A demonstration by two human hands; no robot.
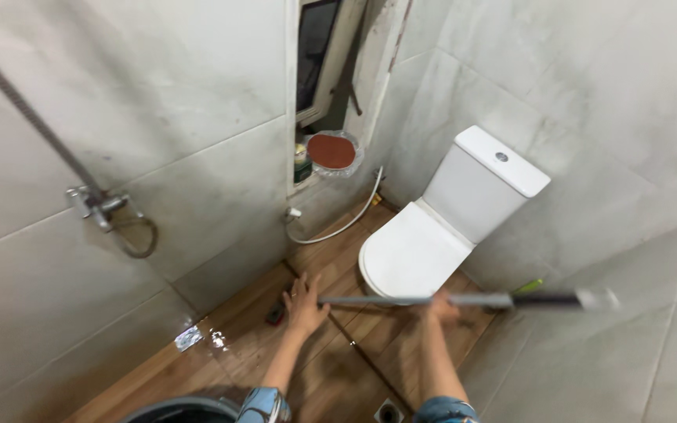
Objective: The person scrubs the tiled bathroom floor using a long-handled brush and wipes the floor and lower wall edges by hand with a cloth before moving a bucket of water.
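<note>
Head view: left hand [305, 301] spread open, fingers fanned, at the near end of a grey pole [432, 300]. Right hand [440, 307] blurred, seemingly wrapped around the pole mid-shaft. Pole lies level over the wooden floor [338, 376], pointing to 3 o'clock. White toilet [425, 251] at 12 o'clock, lid down.
</note>
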